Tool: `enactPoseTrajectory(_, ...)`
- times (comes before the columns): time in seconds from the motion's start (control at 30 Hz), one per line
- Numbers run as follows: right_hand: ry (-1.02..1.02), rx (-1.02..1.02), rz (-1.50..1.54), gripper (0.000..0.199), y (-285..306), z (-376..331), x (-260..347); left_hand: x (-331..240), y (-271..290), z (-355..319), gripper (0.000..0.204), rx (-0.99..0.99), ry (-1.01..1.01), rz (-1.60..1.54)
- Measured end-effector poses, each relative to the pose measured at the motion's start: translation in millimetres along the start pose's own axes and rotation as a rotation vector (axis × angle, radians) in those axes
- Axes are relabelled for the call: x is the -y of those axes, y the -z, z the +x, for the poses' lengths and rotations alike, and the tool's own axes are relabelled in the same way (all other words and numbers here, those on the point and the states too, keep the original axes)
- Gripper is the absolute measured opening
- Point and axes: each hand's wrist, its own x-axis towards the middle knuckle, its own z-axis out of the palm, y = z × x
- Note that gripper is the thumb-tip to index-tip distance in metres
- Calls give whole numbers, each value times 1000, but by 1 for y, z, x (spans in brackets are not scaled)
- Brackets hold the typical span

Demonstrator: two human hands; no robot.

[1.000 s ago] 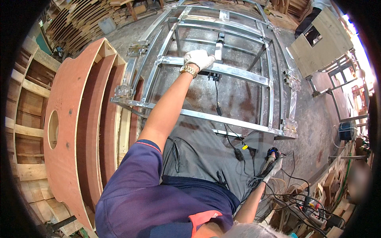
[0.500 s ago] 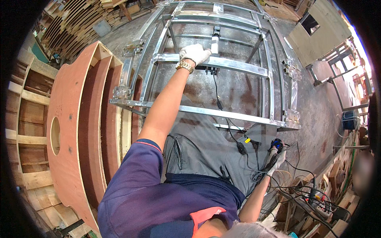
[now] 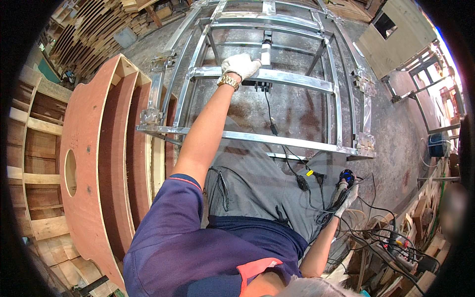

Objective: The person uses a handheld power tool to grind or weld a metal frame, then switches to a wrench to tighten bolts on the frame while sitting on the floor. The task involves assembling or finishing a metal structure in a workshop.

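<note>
Two gloved hands work well apart here. The left hand [image 3: 241, 65], in a white glove with a gold wristwatch [image 3: 228, 80] at the wrist, reaches out toward twelve o'clock and lies on a crossbar of the metal frame [image 3: 277, 76] — its grip looks loosely curled over the bar, fingers lying along it, just beside a small pale upright part [image 3: 266, 49] fixed to the frame. A black cable [image 3: 271, 121] hangs from under that bar and runs down toward five o'clock. The right hand [image 3: 346, 194], also gloved, sits low at about four o'clock, its grip wrapped round a dark power tool with a blue end [image 3: 347, 175]; how tightly it is closed is hard to tell at this size. Tangled cords [image 3: 346, 222] spread on the concrete floor [image 3: 396, 128] around that hand. At nine o'clock stands a curved plywood form [image 3: 94, 163] with a round hole — stacked timber [image 3: 94, 29] lies beyond it, toward eleven o'clock.
</note>
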Motion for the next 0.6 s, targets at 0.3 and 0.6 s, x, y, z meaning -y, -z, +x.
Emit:
enactPoseTrajectory(0.3,-65,31,-31,45,3,2,2,0,0,0,63,14,3,-11)
enactPoseTrajectory(0.6,-55,38,-41,45,4,0,-2,0,0,-1,62,20,23,-9)
